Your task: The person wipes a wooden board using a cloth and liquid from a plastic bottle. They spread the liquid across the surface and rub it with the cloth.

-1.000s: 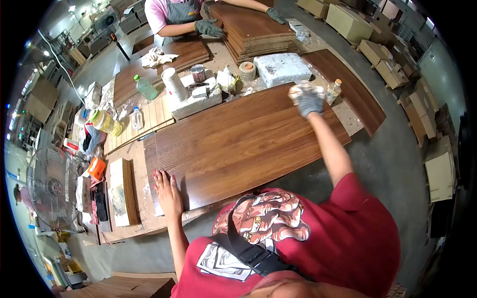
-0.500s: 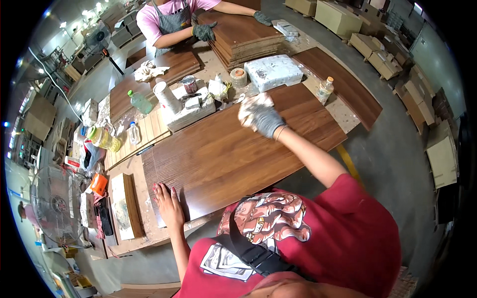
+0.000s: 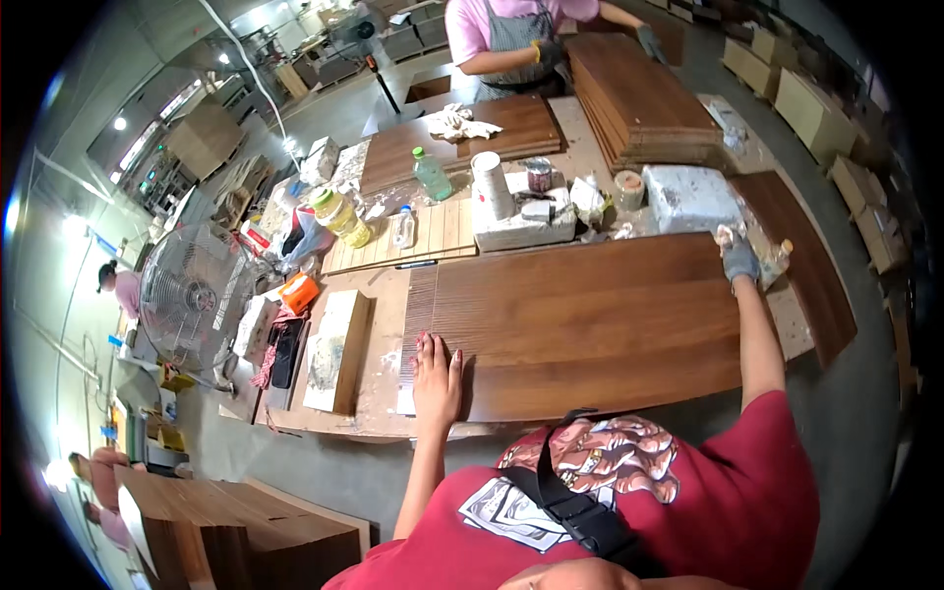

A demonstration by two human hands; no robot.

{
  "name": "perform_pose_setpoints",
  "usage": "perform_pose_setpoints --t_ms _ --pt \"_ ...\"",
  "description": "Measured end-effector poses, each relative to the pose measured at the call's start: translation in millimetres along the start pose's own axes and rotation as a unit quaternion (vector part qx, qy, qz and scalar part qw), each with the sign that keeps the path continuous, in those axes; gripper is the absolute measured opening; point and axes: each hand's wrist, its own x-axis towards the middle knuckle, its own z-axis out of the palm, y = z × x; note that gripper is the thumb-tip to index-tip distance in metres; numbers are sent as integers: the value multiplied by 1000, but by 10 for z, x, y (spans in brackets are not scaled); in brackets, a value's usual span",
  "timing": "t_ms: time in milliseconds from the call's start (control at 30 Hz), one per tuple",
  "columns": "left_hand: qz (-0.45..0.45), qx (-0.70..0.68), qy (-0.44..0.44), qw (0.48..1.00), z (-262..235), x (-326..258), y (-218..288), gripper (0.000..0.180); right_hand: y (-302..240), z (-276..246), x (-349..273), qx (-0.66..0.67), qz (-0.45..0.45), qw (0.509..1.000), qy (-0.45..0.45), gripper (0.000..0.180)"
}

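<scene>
A brown wood-grain panel (image 3: pixel 590 324) lies in front of me on the worktable. My left hand (image 3: pixel 437 385), bare, rests flat on its left end with the fingers stretched out. At the panel's far right corner is my right hand (image 3: pixel 740 262), in a grey glove and closed on a pale cloth (image 3: pixel 725 235). Most of the cloth is hidden by the glove. Just right of that hand stands a small bottle with an orange cap (image 3: pixel 777 262), and beyond it sits a white, stained block-shaped package (image 3: pixel 693 200).
Across the table a person (image 3: pixel 511 49) in grey gloves stands by a stack of brown panels (image 3: pixel 639 98). A white cup (image 3: pixel 492 187), a green bottle (image 3: pixel 431 175) and a yellow jar (image 3: pixel 339 218) stand beyond my panel. Left are a wooden block (image 3: pixel 336 351) and a fan (image 3: pixel 197 295).
My right hand has moved right with the cloth, from the panel's far middle to its far right corner. My left hand stays on the left end. The view has turned left.
</scene>
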Motion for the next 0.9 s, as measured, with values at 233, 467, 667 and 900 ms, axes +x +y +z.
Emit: perform_pose_setpoints --t_ms 233,467,667,900 --pt "-54 27 -20 998 39 -139 -204 66 -1058 -37 -318 -132 -30 991 -7 53" --pt "31 51 1 998 287 61 -305 67 -1299 198 -1066 -153 -286 946 25 33" --pt "3 4 -4 1000 90 12 -122 66 -2417 72 -2723 0 -352 933 -68 43" --pt "14 1 -12 1000 100 59 -95 68 -2329 -326 -2961 -117 -223 965 -76 58"
